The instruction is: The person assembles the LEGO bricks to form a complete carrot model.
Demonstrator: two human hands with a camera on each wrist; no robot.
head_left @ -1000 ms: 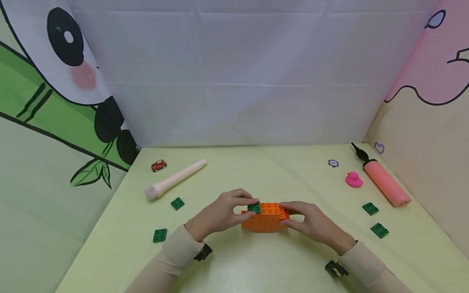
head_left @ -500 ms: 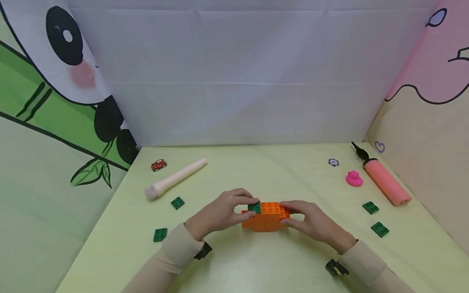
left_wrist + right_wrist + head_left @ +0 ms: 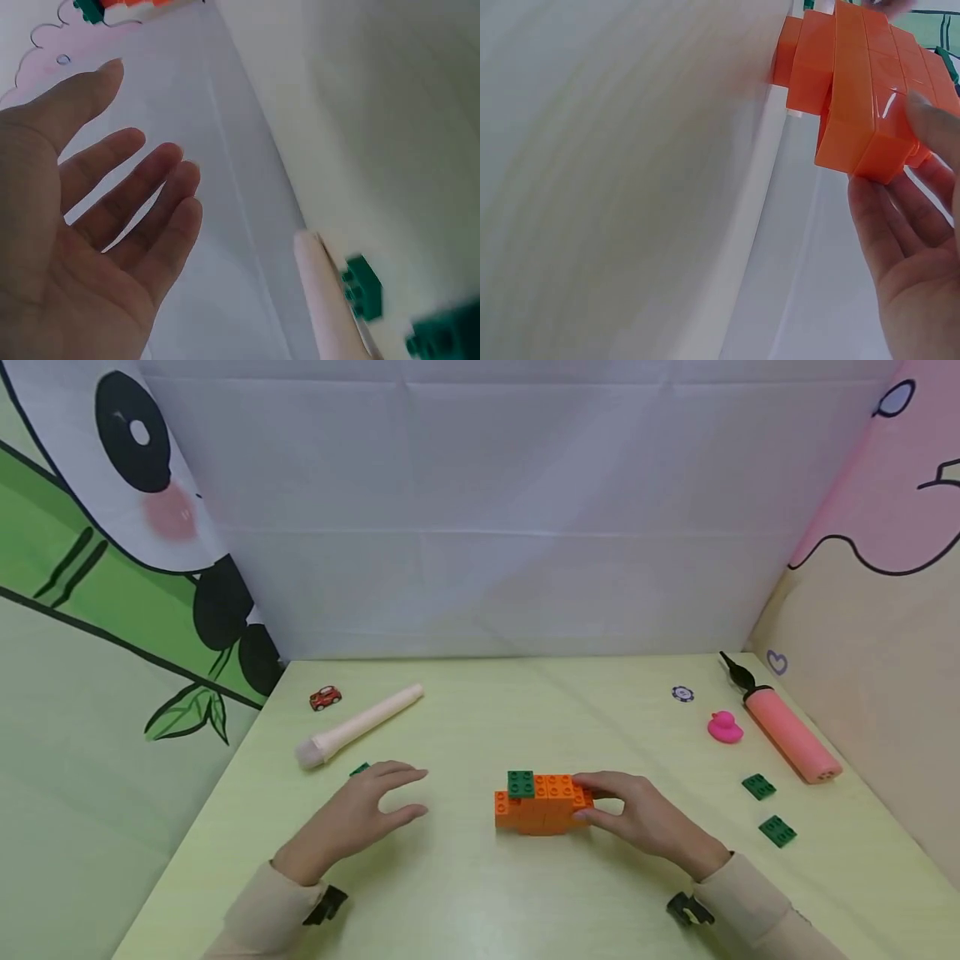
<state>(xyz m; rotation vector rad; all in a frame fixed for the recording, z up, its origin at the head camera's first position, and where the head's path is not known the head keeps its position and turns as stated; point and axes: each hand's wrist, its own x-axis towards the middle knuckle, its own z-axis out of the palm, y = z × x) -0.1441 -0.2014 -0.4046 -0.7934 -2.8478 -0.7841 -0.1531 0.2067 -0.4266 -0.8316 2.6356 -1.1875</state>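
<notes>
An orange block assembly stands on the table in front of the person, with one green brick seated on top near its left end. The right hand grips the assembly's right end between thumb and fingers; the right wrist view shows the orange bricks pinched the same way. The left hand is apart from the assembly, to its left, with thumb and fingers spread and nothing between them. Partly covered by that hand is a green brick. Two green bricks lie in the left wrist view, the nearer one beside the pale stick.
A pale stick-like microphone shape and a red toy car lie at the back left. On the right are a poker chip, a pink rubber duck, a pink hand pump and two green bricks.
The left hand has let go of the green brick on the assembly and moved left, over the loose green bricks. The right hand still holds the assembly in the same place.
</notes>
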